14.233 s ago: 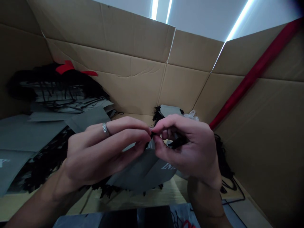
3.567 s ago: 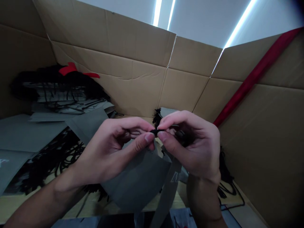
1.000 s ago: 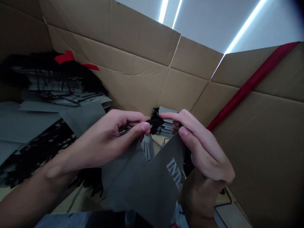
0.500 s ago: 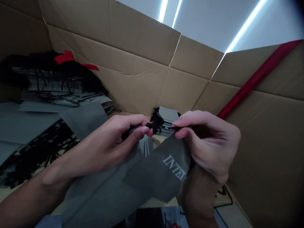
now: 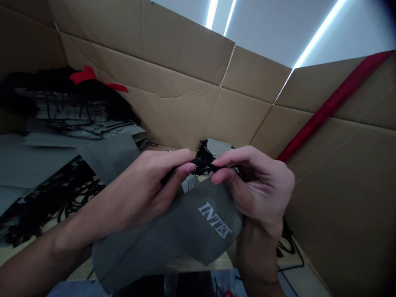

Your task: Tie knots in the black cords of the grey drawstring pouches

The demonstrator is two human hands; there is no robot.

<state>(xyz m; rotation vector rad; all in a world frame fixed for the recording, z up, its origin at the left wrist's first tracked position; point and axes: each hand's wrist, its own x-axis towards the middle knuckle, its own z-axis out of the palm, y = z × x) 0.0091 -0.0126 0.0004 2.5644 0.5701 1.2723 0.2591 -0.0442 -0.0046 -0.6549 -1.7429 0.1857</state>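
Between my two hands, at the middle of the view, runs a short stretch of black cord (image 5: 203, 163). My left hand (image 5: 154, 185) pinches its left part between thumb and forefinger. Close by on the right, my right hand (image 5: 260, 185) pinches the cord's other part, fingers curled. Below them hangs a grey fabric bag (image 5: 185, 235) printed with white "INTEX" letters, its upper right edge at my right hand. The cord's ends are hidden inside my fingers, so I cannot tell whether it is knotted.
A stack of grey pieces with black cords (image 5: 74, 107) stands at the left, a red strip (image 5: 83, 75) on top. More flat grey pieces (image 5: 34, 161) lie before it. Behind my hands is a smaller stack (image 5: 218, 146). Cardboard walls (image 5: 173, 62) enclose the table; a red band (image 5: 334, 107) crosses the right one.
My right hand has moved left, nearer to my left hand, and the gap between them has narrowed. The bag's printed part has shifted left with it. My left hand has barely moved.
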